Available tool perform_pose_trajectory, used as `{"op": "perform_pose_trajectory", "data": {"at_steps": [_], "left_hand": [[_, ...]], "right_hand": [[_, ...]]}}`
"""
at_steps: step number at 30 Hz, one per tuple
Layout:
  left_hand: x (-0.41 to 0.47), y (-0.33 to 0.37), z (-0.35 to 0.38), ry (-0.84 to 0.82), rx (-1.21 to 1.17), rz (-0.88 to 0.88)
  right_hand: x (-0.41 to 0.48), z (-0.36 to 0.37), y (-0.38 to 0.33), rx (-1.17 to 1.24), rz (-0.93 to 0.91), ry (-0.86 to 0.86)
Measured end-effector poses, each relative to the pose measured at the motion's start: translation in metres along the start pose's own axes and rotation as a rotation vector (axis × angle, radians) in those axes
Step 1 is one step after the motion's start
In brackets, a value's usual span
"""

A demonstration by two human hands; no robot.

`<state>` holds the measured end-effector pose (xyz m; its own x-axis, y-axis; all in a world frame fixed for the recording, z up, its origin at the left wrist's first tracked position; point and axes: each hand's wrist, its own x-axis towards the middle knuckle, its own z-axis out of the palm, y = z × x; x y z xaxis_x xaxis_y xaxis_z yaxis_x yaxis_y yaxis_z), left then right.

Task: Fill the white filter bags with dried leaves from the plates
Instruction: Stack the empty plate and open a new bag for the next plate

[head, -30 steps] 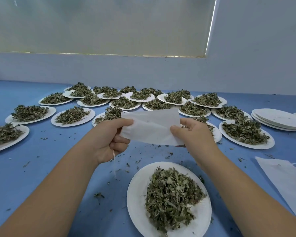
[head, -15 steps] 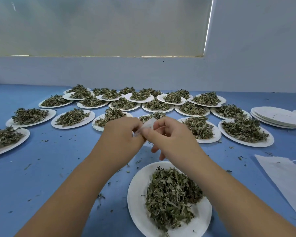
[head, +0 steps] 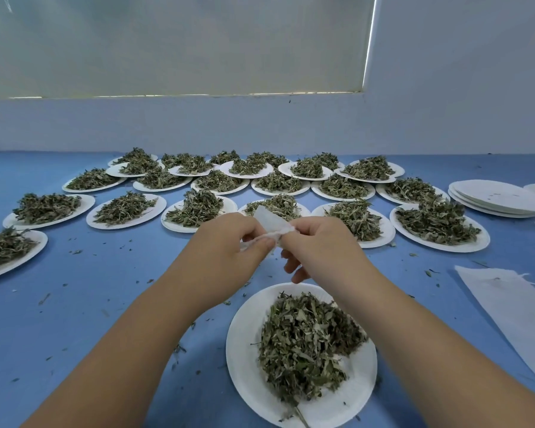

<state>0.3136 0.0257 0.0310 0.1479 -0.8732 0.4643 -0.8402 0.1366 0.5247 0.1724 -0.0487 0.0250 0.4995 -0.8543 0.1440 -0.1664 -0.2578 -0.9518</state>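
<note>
A white filter bag point(head: 271, 225) is being held bunched just beyond the near plate point(head: 238, 350); the left hand point(head: 229, 242) and right hand point(head: 318, 245) are both pinching it between thumb and fingers; dried leaves point(head: 303, 341) are lying heaped on that plate; a flat bag point(head: 513, 313) is lying right of it

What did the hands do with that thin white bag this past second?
Both hands came together: the left hand and right hand now pinch the thin white filter bag bunched between them, spread flat before. The near white paper plate of dried leaves and the flat white bags stayed.
</note>
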Motion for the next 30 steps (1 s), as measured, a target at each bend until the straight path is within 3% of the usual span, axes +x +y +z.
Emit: {"op": "perform_pose_trajectory", "data": {"at_steps": [4, 7, 10, 14, 20, 25, 30], "left_hand": [[0.000, 0.004, 0.000, 0.109, -0.120, -0.125], [-0.001, 0.004, -0.002, 0.160, 0.038, -0.070], [-0.003, 0.007, -0.004, 0.057, 0.244, 0.021], [-0.005, 0.003, -0.006, -0.044, 0.339, -0.054], [-0.004, -0.002, -0.010, 0.017, 0.149, -0.187], [-0.006, -0.001, -0.012, -0.124, -0.005, -0.059], [-0.008, 0.001, -0.016, 0.073, -0.081, 0.056]], "right_hand": [[-0.002, -0.004, -0.003, -0.100, -0.085, -0.025], [-0.004, -0.005, -0.002, -0.158, -0.099, -0.085], [-0.004, -0.006, -0.001, -0.136, -0.063, -0.110], [-0.003, -0.009, 0.002, -0.158, -0.032, -0.118], [-0.002, -0.010, 0.002, -0.236, -0.001, -0.124], [-0.003, -0.011, 0.003, -0.245, 0.010, -0.089], [-0.002, -0.010, 0.002, -0.242, -0.015, -0.074]]}}
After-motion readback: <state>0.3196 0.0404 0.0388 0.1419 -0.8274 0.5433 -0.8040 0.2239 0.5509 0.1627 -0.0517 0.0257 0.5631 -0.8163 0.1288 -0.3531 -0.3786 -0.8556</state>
